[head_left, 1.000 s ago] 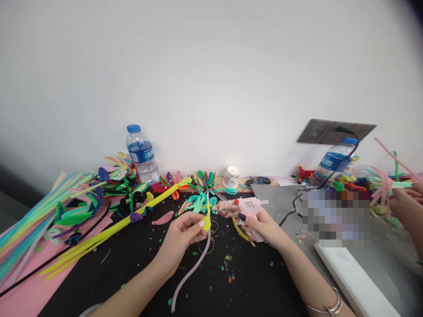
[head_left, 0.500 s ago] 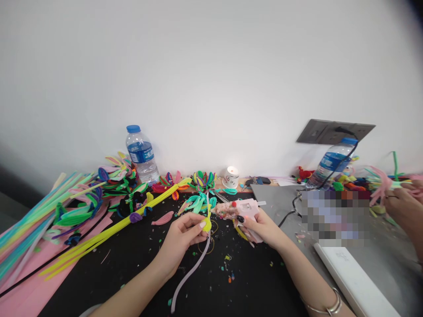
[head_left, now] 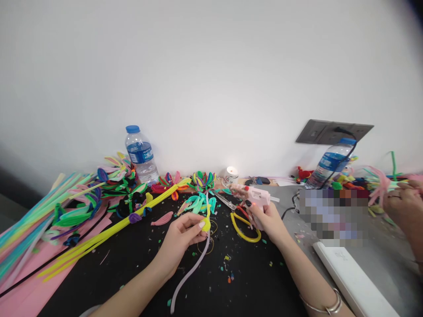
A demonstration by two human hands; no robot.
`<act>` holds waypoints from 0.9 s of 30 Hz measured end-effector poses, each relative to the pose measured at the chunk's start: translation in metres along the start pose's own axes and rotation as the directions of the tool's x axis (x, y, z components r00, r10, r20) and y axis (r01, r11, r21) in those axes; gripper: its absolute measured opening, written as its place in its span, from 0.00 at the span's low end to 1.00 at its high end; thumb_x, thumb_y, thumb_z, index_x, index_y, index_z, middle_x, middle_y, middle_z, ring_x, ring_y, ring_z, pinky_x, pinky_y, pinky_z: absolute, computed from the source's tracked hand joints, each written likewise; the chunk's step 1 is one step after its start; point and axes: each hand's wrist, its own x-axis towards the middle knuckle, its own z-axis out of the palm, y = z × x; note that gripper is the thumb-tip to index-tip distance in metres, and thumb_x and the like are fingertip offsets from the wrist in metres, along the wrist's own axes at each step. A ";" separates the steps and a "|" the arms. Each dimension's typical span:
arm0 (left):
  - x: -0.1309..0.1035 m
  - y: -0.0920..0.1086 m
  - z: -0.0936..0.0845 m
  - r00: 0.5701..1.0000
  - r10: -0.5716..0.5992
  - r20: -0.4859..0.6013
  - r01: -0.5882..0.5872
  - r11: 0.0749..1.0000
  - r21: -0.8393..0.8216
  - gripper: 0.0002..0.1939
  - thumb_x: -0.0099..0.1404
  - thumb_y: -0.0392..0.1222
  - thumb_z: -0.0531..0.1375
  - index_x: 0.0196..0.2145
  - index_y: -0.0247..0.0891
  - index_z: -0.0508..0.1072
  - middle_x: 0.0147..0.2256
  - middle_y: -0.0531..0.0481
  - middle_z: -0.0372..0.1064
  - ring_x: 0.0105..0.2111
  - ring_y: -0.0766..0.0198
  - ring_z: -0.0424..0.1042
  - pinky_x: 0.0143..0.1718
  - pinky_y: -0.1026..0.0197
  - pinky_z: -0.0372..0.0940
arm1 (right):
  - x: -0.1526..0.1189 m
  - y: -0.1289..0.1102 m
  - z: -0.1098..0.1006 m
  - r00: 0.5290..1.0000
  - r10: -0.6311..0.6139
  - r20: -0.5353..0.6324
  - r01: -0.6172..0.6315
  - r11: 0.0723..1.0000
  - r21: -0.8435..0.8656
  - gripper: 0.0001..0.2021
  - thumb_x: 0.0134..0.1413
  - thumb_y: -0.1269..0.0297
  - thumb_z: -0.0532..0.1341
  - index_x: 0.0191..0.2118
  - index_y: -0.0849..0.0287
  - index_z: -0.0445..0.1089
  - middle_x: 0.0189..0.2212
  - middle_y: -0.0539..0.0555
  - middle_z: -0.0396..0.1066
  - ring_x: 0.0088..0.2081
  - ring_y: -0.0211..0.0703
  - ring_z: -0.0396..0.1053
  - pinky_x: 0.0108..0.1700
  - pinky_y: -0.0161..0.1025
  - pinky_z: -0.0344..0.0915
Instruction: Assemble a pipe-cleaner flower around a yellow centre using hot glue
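Between the thumb and fingers of my left hand (head_left: pixel 188 229) is a small yellow piece (head_left: pixel 206 224), with a yellow strip rising from it. A pale lilac pipe cleaner (head_left: pixel 190 274) curves down from there towards the front. My right hand (head_left: pixel 266 218) is wrapped round a pink glue gun (head_left: pixel 259 196), its nozzle pointing left near a white cup (head_left: pixel 230 177). Scissors with a yellow and red handle (head_left: pixel 246 233) lie beneath and left of that hand. Turquoise looped petals (head_left: pixel 198 203) rest just behind my left hand.
Yellow pipe cleaners (head_left: pixel 115 226) and coloured bundles fill the left side. A water bottle (head_left: pixel 141 154) stands at the wall; another bottle (head_left: pixel 330 163) leans at the right. A white power strip (head_left: pixel 353 279) lies front right. Another person's hand (head_left: pixel 405 207) holds pink strands.
My right hand has lifted the glue gun up and to the right, away from the yellow piece. The scissors now show more fully. My left hand has hardly moved.
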 end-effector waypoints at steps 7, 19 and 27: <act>-0.001 0.002 0.001 1.000 -0.002 -0.004 0.002 1.000 -0.008 0.07 0.54 0.42 0.65 0.31 0.38 0.74 0.26 0.55 0.70 0.27 0.68 0.70 0.33 0.65 0.68 | 0.010 0.003 -0.019 0.933 -0.148 -0.327 -0.121 0.727 -0.676 0.17 0.49 0.63 0.54 0.46 0.58 0.66 0.38 0.56 0.72 0.37 0.48 0.69 0.36 0.38 0.60; -0.005 0.008 0.008 0.999 -0.032 -0.015 0.032 0.999 0.004 0.11 0.49 0.43 0.67 0.29 0.36 0.73 0.24 0.54 0.68 0.26 0.68 0.70 0.32 0.64 0.68 | 0.009 0.011 -0.028 0.870 -0.093 -0.485 -0.440 0.296 -0.848 0.20 0.52 0.57 0.56 0.48 0.65 0.61 0.41 0.68 0.62 0.46 0.65 0.61 0.38 0.53 0.61; -0.004 0.004 0.007 0.994 -0.076 0.079 0.069 0.993 0.095 0.11 0.49 0.43 0.67 0.29 0.35 0.73 0.26 0.53 0.70 0.25 0.67 0.71 0.30 0.64 0.68 | -0.001 -0.004 -0.002 0.920 -0.383 -0.087 0.257 0.755 -0.603 0.06 0.58 0.65 0.49 0.39 0.58 0.60 0.30 0.54 0.65 0.31 0.43 0.64 0.35 0.38 0.61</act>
